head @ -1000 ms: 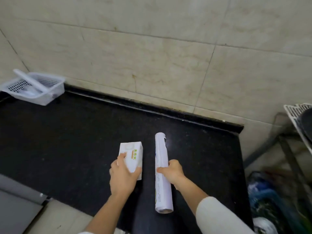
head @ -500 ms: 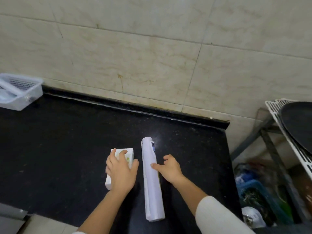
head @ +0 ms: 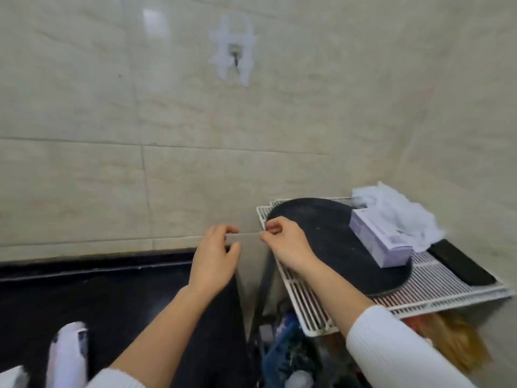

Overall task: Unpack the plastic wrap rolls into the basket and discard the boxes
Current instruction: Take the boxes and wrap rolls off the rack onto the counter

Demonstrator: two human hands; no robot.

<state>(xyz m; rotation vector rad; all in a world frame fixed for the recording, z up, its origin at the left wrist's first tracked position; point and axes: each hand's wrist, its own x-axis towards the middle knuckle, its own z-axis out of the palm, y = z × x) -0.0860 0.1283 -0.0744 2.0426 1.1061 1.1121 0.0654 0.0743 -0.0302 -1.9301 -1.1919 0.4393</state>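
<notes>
Raised in front of the tiled wall, my left hand (head: 215, 256) and my right hand (head: 288, 245) each pinch one end of a thin pale strip (head: 247, 236) stretched between their fingertips. What the strip is I cannot tell. The white plastic wrap roll (head: 67, 357) lies on the black counter (head: 112, 298) at the bottom left, blurred. The corner of a white box (head: 11, 376) shows at the very bottom left edge. The basket is out of view.
Right of the counter stands a white wire rack (head: 436, 292) carrying a round black pan (head: 335, 247), a purple box (head: 380, 239), crumpled white plastic (head: 397, 211) and a flat black item (head: 461, 264). Below the rack sits a blue bin (head: 288, 357) of rubbish. A hook (head: 235, 56) hangs on the wall.
The view swung up and to the right. Both hands left the box and the roll on the counter, rose toward the wall and now pinch a thin strip between them.
</notes>
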